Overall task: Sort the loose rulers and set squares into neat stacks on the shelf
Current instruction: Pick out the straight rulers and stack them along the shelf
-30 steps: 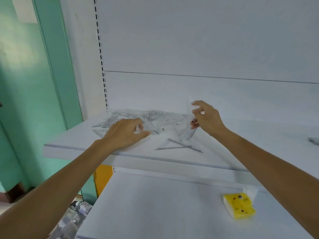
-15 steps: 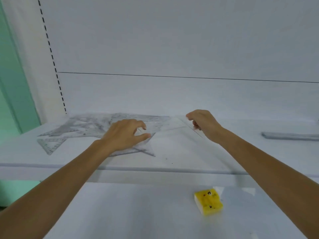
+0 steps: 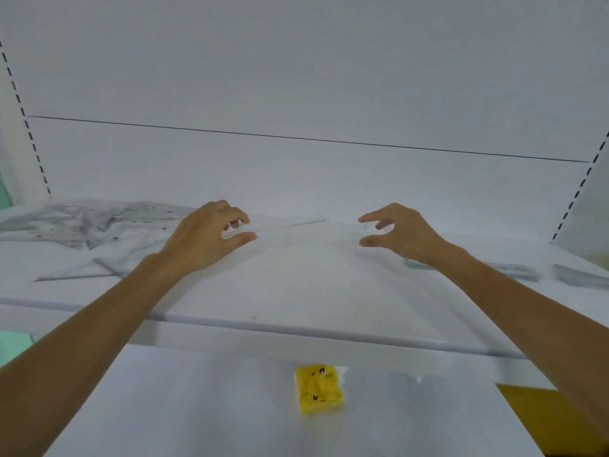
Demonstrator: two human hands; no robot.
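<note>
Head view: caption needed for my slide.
Left hand and right hand hold a clear set square over the shelf beside the loose pile.

Blurred ruler pile (image 3: 82, 225) runs off the left edge; right forearm (image 3: 494, 288) hides part of a stack (image 3: 520, 272)

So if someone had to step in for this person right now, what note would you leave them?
Hands: the left hand and right hand each pinch one end of a clear plastic piece, held over the shelf. I cannot tell whether it is a ruler or a set square.
Things: the loose pile lies jumbled at the shelf's left. The grey stacks lie at its right.
Done: some pieces are stacked.
Left: place this piece, then sort the pile.
</note>
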